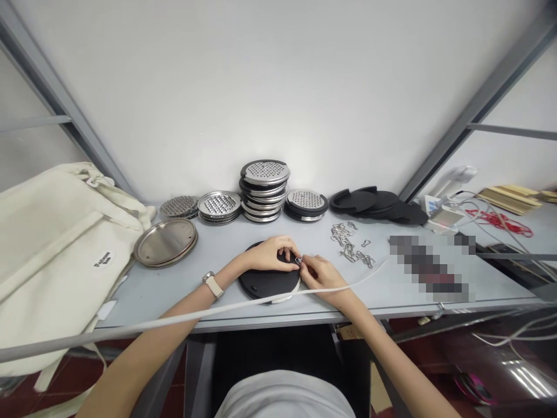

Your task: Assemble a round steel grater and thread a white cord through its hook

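We've got the metal clip (298,262) pinched by our left hand (274,254) and right hand (321,271), between them, over the right edge of the black disc (272,283) (long axis: can't tell).

Left grip (272,253) curled; right grip (324,275) pinched, close beside.

Left hand (278,253): bare. Behind it, around the forearm near the wrist, sat a watch (209,280) with a small silver-toned case and a cream strap (214,287). Right hand (322,274): bare, as was the forearm behind it. Well behind both hands showed a whitish top (285,397), softly creased.
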Motion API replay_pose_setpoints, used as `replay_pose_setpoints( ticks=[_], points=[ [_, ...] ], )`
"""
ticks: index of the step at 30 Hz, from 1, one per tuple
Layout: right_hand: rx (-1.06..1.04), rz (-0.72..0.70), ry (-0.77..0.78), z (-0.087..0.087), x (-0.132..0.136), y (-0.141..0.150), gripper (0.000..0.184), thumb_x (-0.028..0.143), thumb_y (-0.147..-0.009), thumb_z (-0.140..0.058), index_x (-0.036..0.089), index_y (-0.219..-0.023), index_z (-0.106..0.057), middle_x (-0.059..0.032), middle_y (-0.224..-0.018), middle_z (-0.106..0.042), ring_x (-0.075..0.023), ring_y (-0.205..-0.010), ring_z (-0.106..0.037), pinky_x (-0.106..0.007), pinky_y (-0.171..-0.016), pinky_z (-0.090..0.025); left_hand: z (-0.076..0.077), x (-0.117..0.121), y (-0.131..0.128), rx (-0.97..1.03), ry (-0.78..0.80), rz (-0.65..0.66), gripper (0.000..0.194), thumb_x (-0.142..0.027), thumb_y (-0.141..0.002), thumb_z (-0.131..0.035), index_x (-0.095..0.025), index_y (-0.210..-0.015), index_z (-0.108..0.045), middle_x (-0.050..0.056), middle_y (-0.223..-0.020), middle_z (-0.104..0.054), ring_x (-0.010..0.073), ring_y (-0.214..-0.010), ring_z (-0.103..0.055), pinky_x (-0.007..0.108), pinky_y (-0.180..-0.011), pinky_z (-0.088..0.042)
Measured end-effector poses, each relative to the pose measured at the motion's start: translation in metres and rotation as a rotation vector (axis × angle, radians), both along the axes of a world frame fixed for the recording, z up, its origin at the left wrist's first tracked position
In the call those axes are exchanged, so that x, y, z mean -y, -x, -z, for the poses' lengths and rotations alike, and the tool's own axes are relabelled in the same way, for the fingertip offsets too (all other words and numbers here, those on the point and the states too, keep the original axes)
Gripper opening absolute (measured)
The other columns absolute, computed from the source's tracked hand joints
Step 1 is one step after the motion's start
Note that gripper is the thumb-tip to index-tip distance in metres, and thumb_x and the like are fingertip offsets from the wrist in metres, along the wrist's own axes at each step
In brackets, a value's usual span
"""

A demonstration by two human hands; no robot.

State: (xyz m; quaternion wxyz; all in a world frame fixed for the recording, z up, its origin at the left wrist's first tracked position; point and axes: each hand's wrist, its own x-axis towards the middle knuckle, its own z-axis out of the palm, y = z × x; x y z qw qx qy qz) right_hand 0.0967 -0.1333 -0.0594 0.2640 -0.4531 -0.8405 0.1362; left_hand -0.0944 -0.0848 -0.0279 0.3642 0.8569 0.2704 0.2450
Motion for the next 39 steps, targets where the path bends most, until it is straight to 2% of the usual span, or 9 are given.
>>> replay_pose_setpoints(
  ticks=[7,23,31,39],
  points=[
    [0.026,0.006,-0.015,0.0012,-0.0003,-0.0008,0.023,0.020,-0.087,-0.039,0.021,-0.064,-0.041,0.0019,-0.055,-0.044,-0.0151,-0.059,-0.045,-0.025,-0.058,-0.031,0.0015,-0.0010,0.0003,0.007,-0.012,0.014,0.022,-0.024,-0.072,-0.066,-0.015,-0.090,-0.060,0.001,-0.079,-0.056,0.0109,-0.071,-0.054,0.023,-0.067,-0.046],
    [0.000,0.061,0.005,0.0033,0.0002,0.0015,0.021,0.019,-0.081,-0.044,0.020,-0.061,-0.038,0.0024,-0.053,-0.046,-0.0131,-0.056,-0.044,-0.023,-0.055,-0.031,0.0002,-0.0014,0.0010,0.062,0.047,0.056,0.024,-0.027,-0.073,-0.067,-0.014,-0.093,-0.063,0.005,-0.095,-0.055,0.0101,-0.073,-0.055,0.025,-0.071,-0.047],
    [0.008,0.079,0.006,0.0049,-0.0004,0.0023,0.022,0.020,-0.080,-0.045,0.020,-0.059,-0.038,0.0026,-0.051,-0.045,-0.0129,-0.056,-0.043,-0.022,-0.055,-0.030,-0.0024,0.0001,0.0001,0.056,0.065,0.067,0.024,-0.027,-0.073,-0.068,-0.014,-0.093,-0.063,0.007,-0.095,-0.057,0.0109,-0.075,-0.056,0.025,-0.070,-0.047],
    [0.013,0.088,0.024,0.0032,0.0011,0.0017,0.022,0.021,-0.079,-0.046,0.020,-0.060,-0.037,0.0027,-0.052,-0.045,-0.0130,-0.056,-0.043,-0.022,-0.055,-0.030,0.0032,-0.0012,0.0008,0.084,0.064,0.080,0.022,-0.026,-0.072,-0.068,-0.013,-0.089,-0.062,0.007,-0.096,-0.057,0.0107,-0.075,-0.056,0.026,-0.071,-0.048]
  ],
)
